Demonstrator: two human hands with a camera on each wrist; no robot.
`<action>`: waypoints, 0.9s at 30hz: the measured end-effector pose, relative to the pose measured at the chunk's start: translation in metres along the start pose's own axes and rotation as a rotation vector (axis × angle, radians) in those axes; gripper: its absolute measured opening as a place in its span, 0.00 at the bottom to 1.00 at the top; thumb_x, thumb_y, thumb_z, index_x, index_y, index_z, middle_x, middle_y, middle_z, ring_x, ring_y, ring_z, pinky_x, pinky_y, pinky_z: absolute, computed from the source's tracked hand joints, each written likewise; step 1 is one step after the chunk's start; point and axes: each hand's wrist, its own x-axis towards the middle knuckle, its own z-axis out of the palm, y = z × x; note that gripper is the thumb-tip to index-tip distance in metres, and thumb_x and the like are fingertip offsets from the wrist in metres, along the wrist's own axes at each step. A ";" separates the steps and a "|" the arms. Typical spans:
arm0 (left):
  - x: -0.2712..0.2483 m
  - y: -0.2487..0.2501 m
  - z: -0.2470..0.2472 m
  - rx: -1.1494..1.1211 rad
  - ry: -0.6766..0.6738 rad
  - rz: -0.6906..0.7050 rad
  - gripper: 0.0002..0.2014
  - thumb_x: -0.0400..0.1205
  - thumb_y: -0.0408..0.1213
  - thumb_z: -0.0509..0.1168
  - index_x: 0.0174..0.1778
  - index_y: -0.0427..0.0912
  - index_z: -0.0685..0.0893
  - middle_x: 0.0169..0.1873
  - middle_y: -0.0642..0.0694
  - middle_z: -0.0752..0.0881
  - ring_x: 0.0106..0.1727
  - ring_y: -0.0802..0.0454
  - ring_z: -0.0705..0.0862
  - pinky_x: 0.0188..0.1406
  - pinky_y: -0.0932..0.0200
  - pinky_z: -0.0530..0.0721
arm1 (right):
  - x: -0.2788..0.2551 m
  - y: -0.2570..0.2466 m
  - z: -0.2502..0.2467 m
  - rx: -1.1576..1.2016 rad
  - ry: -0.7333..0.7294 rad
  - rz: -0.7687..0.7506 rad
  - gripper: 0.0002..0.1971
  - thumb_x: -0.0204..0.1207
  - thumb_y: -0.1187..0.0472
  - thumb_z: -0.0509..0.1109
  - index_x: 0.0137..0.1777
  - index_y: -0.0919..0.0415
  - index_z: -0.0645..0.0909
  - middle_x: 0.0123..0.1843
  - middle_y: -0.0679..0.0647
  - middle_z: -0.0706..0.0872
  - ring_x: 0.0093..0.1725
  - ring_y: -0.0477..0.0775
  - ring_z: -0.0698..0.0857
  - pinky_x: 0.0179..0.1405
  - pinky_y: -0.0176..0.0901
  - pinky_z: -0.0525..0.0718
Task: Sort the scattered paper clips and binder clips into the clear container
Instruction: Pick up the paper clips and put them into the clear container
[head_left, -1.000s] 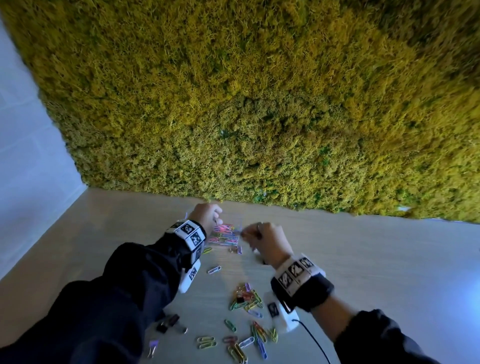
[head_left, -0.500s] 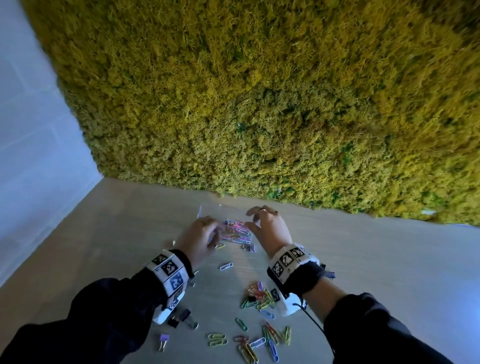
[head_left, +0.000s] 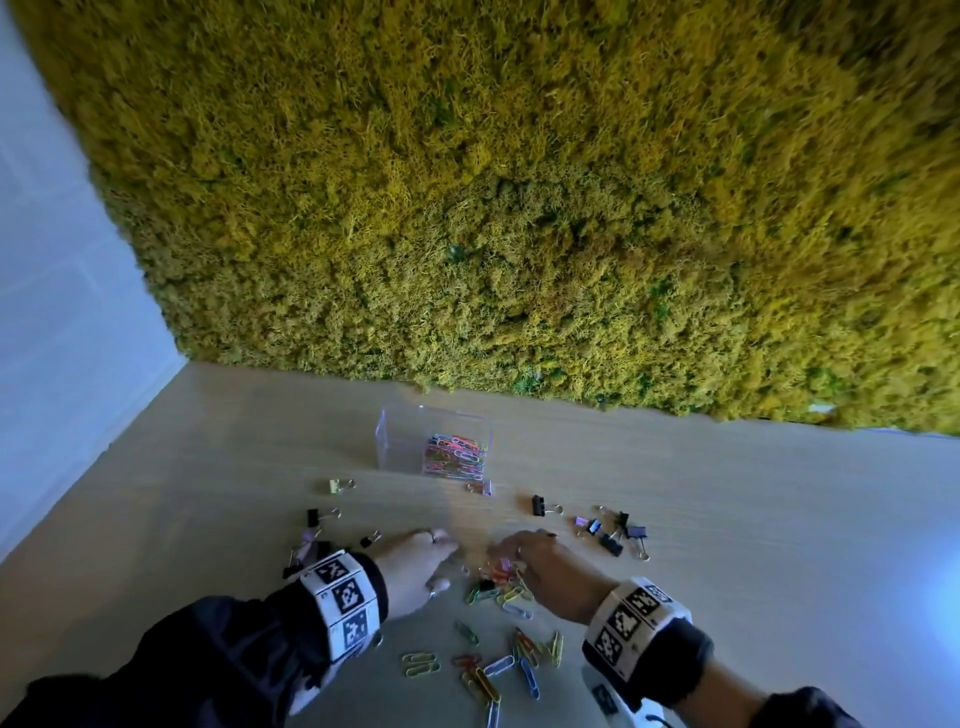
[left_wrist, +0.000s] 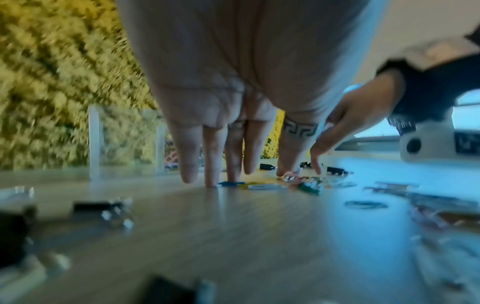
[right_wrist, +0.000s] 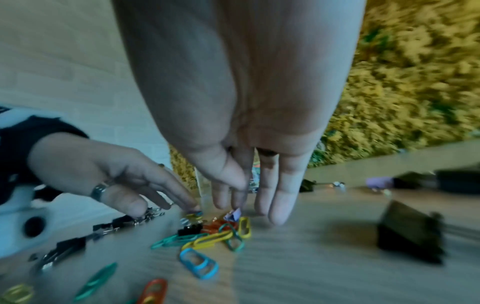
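The clear container (head_left: 402, 441) stands at the back of the wooden table, with coloured paper clips heaped against its right side. A pile of coloured paper clips (head_left: 501, 584) lies between my two hands. My left hand (head_left: 444, 561) has straight fingers whose tips touch the table at the pile's left edge (left_wrist: 233, 176). My right hand (head_left: 511, 558) reaches down over the same pile (right_wrist: 221, 232) with fingers extended (right_wrist: 249, 209), just above a small purple binder clip (right_wrist: 233, 216). Neither hand holds anything.
Binder clips lie scattered: a gold one (head_left: 337, 486), black ones at left (head_left: 317, 516), one (head_left: 540, 505) in the middle, a cluster at right (head_left: 613, 532). More paper clips (head_left: 498, 670) lie nearer me. A moss wall (head_left: 519, 208) backs the table.
Both hands have drawn back from the container toward me and dropped onto the paper clip pile. The container now stands uncovered.
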 end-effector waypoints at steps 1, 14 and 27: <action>0.000 0.002 0.000 -0.019 0.016 0.048 0.26 0.84 0.40 0.57 0.77 0.41 0.61 0.78 0.45 0.62 0.77 0.46 0.66 0.75 0.54 0.67 | 0.000 0.006 0.002 0.002 0.043 0.002 0.20 0.78 0.71 0.56 0.68 0.64 0.75 0.71 0.58 0.76 0.71 0.54 0.74 0.72 0.39 0.66; -0.004 0.049 0.001 0.070 0.085 -0.015 0.16 0.81 0.39 0.62 0.66 0.43 0.78 0.78 0.39 0.64 0.79 0.44 0.63 0.75 0.51 0.68 | 0.001 0.003 0.002 0.273 0.177 0.205 0.08 0.71 0.67 0.68 0.48 0.64 0.85 0.33 0.44 0.79 0.34 0.42 0.78 0.40 0.33 0.80; 0.004 0.046 -0.012 -0.099 0.269 0.051 0.09 0.75 0.44 0.70 0.49 0.46 0.84 0.46 0.51 0.81 0.51 0.53 0.82 0.55 0.57 0.81 | -0.057 0.055 -0.021 0.256 0.592 0.553 0.04 0.72 0.61 0.69 0.42 0.56 0.85 0.44 0.48 0.77 0.42 0.53 0.84 0.44 0.36 0.79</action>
